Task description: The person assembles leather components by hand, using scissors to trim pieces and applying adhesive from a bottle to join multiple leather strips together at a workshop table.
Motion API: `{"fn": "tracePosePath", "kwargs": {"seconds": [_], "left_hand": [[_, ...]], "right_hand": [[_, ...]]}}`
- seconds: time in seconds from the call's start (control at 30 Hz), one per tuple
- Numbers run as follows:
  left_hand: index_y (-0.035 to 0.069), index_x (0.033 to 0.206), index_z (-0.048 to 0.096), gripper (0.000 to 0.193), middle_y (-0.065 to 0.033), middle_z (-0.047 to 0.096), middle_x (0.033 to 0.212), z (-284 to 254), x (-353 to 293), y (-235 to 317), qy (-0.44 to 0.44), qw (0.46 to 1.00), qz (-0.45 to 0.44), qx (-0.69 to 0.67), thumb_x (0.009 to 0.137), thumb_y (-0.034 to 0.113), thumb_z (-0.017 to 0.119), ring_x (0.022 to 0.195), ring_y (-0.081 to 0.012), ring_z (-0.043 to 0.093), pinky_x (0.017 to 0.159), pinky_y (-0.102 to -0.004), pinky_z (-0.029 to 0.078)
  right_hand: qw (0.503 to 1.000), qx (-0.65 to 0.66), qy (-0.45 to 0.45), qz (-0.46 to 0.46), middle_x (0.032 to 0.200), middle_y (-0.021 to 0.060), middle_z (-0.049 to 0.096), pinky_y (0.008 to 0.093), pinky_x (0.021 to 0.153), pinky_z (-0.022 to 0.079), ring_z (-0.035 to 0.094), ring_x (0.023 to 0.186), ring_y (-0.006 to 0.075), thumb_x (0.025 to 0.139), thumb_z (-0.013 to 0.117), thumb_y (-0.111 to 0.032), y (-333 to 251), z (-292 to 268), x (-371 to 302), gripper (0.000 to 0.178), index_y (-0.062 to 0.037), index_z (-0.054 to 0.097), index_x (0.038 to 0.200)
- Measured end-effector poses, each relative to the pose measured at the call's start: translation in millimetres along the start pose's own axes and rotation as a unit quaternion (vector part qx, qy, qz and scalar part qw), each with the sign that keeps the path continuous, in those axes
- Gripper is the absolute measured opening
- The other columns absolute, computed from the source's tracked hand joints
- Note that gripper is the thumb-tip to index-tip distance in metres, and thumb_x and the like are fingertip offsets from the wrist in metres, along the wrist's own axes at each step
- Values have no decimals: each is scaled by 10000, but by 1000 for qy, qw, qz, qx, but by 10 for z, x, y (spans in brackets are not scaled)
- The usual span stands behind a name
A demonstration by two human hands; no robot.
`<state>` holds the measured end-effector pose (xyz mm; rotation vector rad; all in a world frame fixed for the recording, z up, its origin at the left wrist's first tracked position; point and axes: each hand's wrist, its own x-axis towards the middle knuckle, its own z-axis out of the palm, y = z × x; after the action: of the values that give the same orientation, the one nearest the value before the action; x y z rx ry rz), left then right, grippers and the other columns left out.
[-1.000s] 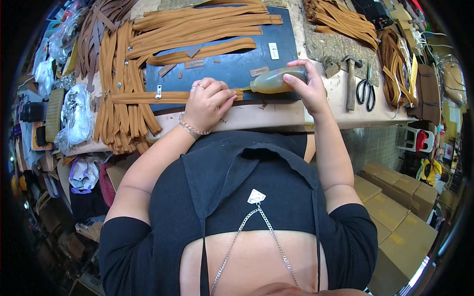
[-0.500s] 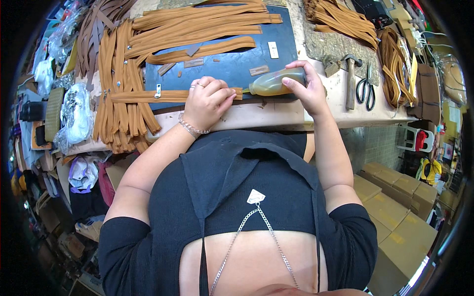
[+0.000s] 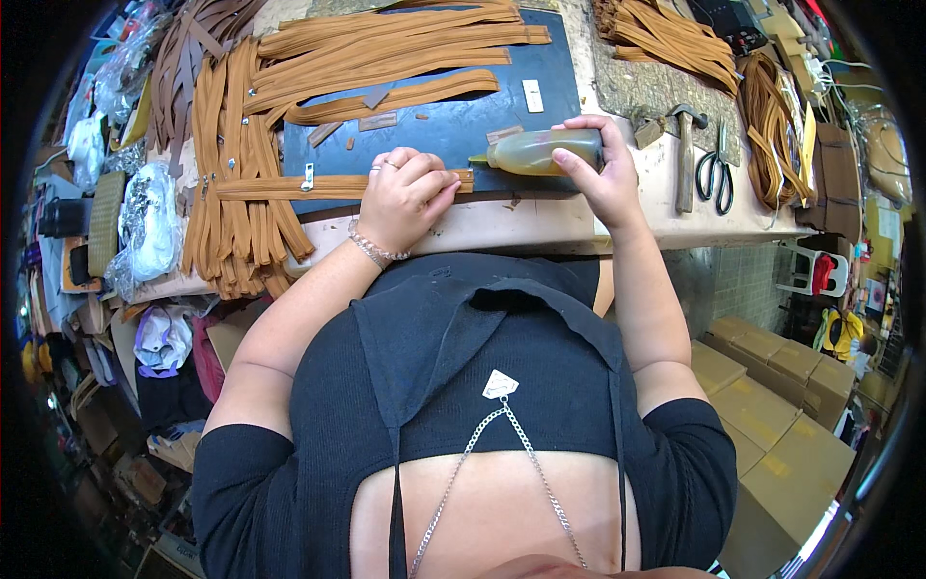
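Observation:
A brown zipper (image 3: pixel 265 189) lies straight along the near edge of a dark blue board (image 3: pixel 444 128). Its silver slider (image 3: pixel 309 178) sits toward the left. My left hand (image 3: pixel 407 196) is closed on the zipper close to its right end, fingers pressed together. Held on its side in my right hand (image 3: pixel 606 179) is a squeeze bottle (image 3: pixel 540 152) of yellowish liquid. The bottle's narrow nozzle points left, just above and apart from the zipper's end. My right thumb and fingers wrap round the bottle's base.
More brown zippers (image 3: pixel 386 43) lie across the board and pile at the left. Small grey-brown scraps (image 3: pixel 378 122) and a pale tag (image 3: pixel 532 96) rest on the board. To the right are a hammer (image 3: pixel 686 159), black-handled scissors (image 3: pixel 715 181) and a zipper bundle (image 3: pixel 767 135). Cartons (image 3: pixel 772 415) stand below.
The bottle has tilted and its nozzle has lifted up and left, away from the zipper's end. My right hand has turned slightly with it. My left hand stays in place.

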<state>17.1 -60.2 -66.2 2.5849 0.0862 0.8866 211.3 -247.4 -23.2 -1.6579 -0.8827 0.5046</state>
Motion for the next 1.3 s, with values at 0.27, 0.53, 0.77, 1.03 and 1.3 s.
{"fn": "tracePosePath", "kwargs": {"seconds": [0.27,0.53,0.77,1.03,1.3], "left_hand": [[116,789,668,86,15,615,831,-1,-5,3,-5,1000,0,5,742,140,735,801,-188,551,714,-332,400],[118,782,665,79,8,619,835,11,-16,-11,-7,1000,0,4,746,148,728,810,-194,557,713,-338,405],[118,782,667,84,9,622,839,13,-18,2,-6,1000,0,7,743,155,731,815,-194,561,717,-337,409],[120,788,671,76,10,624,842,8,-28,6,-10,1000,-7,14,756,159,727,820,-192,562,731,-335,414],[114,792,673,75,8,624,841,1,-23,10,-10,1000,-5,10,757,153,726,820,-194,562,734,-334,411]], "right_hand": [[999,-1,-27,36,1003,73,628,287,864,464,577,947,149,797,725,-141,12,-37,-72,348,-53,542,1080],[999,11,-29,33,997,72,630,287,852,467,578,926,147,791,726,-142,29,10,-115,333,-49,553,1061],[999,26,-24,32,1001,76,630,282,853,469,577,932,144,794,726,-137,29,20,-157,343,-53,546,1073],[998,42,-29,40,1009,69,624,282,854,472,577,939,140,802,725,-139,-27,-8,-155,342,-56,541,1077],[998,7,-48,45,1006,67,623,280,838,471,578,928,141,804,725,-145,30,-26,-173,341,-52,541,1076]]}}
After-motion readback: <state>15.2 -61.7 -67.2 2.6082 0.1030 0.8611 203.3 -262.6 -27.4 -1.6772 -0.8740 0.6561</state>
